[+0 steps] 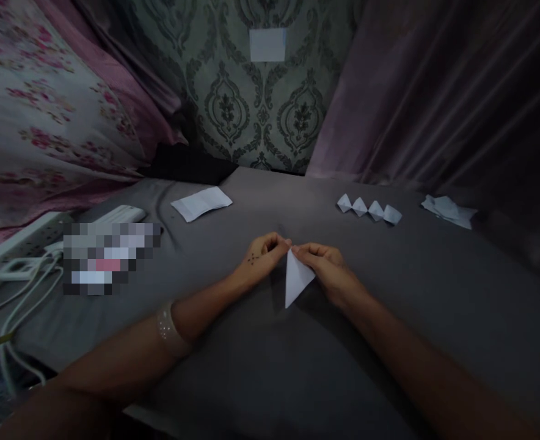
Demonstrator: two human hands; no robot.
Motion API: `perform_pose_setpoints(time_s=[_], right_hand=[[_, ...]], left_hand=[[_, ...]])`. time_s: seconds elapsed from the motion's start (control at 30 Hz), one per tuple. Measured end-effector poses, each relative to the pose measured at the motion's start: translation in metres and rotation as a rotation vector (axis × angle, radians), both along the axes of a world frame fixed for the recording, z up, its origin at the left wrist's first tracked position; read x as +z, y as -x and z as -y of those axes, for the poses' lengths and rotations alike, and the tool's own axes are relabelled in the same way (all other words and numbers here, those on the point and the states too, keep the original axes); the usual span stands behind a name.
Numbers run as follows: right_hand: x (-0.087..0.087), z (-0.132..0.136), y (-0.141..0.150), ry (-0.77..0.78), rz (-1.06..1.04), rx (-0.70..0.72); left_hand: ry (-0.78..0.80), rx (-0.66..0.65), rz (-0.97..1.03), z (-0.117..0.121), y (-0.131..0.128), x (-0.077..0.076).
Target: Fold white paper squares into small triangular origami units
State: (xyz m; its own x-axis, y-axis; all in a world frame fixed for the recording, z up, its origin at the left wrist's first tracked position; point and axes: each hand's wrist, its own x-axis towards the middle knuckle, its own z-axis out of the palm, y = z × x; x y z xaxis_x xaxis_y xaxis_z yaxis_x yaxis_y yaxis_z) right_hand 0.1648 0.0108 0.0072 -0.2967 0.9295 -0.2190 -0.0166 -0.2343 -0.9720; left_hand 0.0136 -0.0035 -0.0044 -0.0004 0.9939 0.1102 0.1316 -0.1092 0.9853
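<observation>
A white sheet of paper folded to a triangle [298, 278] hangs between my hands, one sharp corner pointing down toward me. My left hand [266, 253] pinches it at the top corner with thumb and forefinger. On the other side, my right hand [321, 263] grips the same paper near that corner, thumb on top and fingers curled. Beyond my hands, to the right, a row of several small folded paper pieces [368, 209] stands on the grey cloth [261, 366].
A stack of white paper [202, 203] lies at the back left, and loose paper scraps [448, 211] at the back right. A white power strip [22, 244] with cables and a blurred-out object [112, 256] sit on the left. Curtains [412, 91] flank the patterned wall [226, 104].
</observation>
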Motion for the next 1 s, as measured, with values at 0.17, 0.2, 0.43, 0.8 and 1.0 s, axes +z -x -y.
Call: perform_pose_setpoints(time_s=[0.17, 0.2, 0.43, 0.8, 1.0], right_hand=[[-0.002, 0.001, 0.000, 0.026, 0.002, 0.041], [-0.004, 0.001, 0.001, 0.015, -0.004, 0.056], [-0.010, 0.004, 0.005, 0.010, -0.099, 0.106], [-0.014, 0.006, 0.004, -0.042, -0.140, 0.153], [-0.017, -0.003, -0.002, -0.028, -0.170, 0.181]], left_hand=[[0.049, -0.117, 0.016, 0.002, 0.000, 0.002], [0.061, -0.124, 0.051, 0.003, -0.001, 0.002], [0.092, -0.058, 0.132, 0.005, -0.003, 0.003], [0.003, -0.120, 0.119, 0.006, 0.000, 0.006], [0.075, -0.176, 0.188, 0.001, 0.001, -0.002]])
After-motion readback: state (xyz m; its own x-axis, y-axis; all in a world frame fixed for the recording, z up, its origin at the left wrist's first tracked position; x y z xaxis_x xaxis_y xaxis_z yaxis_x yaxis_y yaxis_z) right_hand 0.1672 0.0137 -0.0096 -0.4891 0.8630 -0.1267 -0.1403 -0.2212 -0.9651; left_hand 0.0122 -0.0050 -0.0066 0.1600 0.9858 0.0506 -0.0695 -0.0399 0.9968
